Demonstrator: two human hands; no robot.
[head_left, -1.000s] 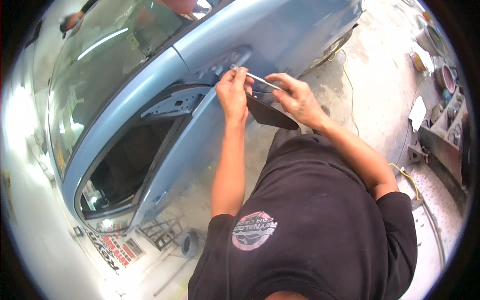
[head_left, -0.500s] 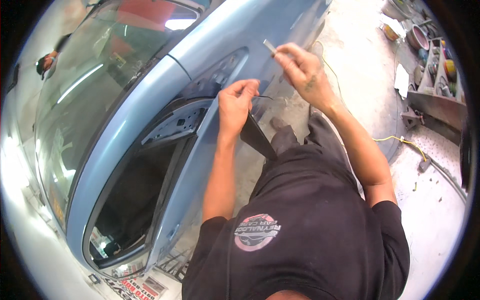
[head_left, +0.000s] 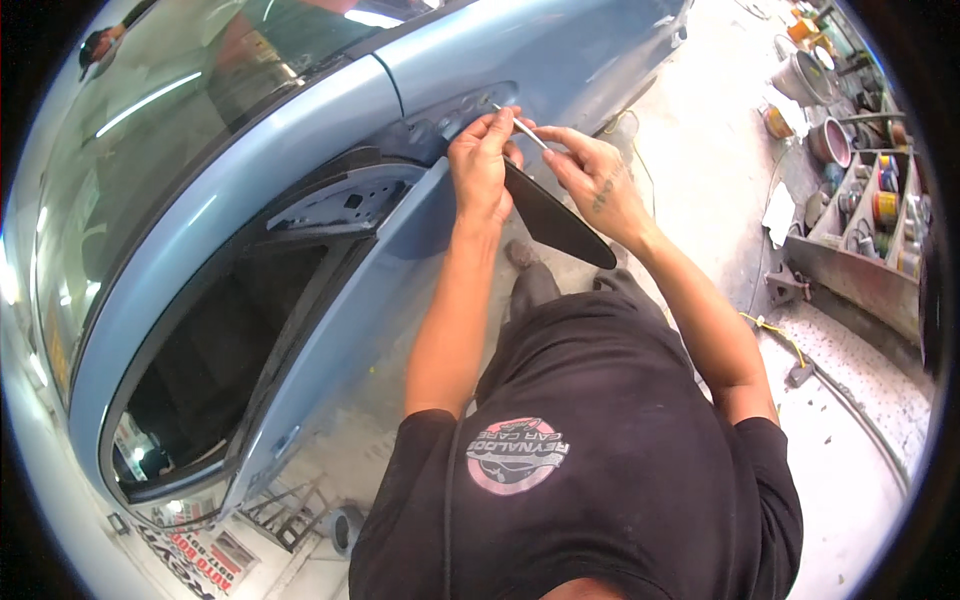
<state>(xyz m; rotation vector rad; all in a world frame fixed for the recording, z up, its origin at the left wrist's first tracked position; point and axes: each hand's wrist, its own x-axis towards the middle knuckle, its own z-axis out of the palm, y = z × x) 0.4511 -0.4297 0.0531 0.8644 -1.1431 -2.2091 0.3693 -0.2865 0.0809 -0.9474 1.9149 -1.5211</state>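
Note:
My left hand [head_left: 482, 165] is closed on the narrow upper end of a flat black triangular trim piece [head_left: 555, 220]. The piece hangs down and to the right, in front of my legs. Between the fingertips of my right hand [head_left: 597, 185] is a thin pale strip [head_left: 532, 135], its far end meeting my left fingertips; I cannot make out its material. Both hands are beside the blue car [head_left: 440, 65], close to a recess [head_left: 455, 117] in its body near the windshield's lower corner.
The car's door [head_left: 330, 300] with its dark window runs along my left. At the right stand a compartmented metal rack [head_left: 850, 270] with cans and tape rolls, and several buckets [head_left: 830, 142]. A yellow cord [head_left: 775, 328] lies on the floor. A poster [head_left: 200, 560] shows at lower left.
My right hand has come down and left, bringing the pale strip to my left fingertips. The black trim piece has swung outward to the right and shows more of its face. The view has shifted.

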